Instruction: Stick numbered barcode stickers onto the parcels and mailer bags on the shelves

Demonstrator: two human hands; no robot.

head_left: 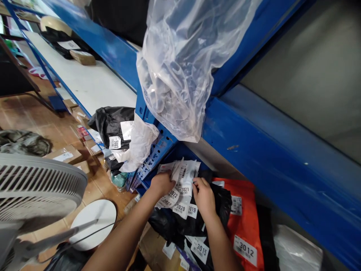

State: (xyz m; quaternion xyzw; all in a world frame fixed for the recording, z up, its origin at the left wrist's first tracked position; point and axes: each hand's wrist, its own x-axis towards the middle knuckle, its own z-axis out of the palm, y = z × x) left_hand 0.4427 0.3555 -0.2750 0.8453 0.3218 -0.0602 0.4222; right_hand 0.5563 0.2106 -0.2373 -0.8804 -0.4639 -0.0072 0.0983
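Observation:
My left hand (163, 184) is closed on the upper part of a white mailing packet (172, 195) labelled 3022, tilted up from the stack. Just right of it lies another white packet (185, 189) labelled 3021. Below them, packets with labels 3023, 3020 (180, 208) and 3019 (192, 210) overlap in a blue bin (183, 151). My right hand (204, 197) has thumb and fingers pinched together at the right edge of the 3021 packet. Whether that edge or something else is between its fingertips, I cannot make out. Black plastic mailing bags (222, 199) lie beneath and beside this hand.
An orange bag (245, 226) labelled 3012 stands to the right. Clear plastic (177, 75) hangs from the blue rack (270, 143) above my hands. A black parcel (109, 126) labelled 5007 sits on the left shelf. A fan (39, 188) stands at left, with cardboard boxes (66, 153) behind it.

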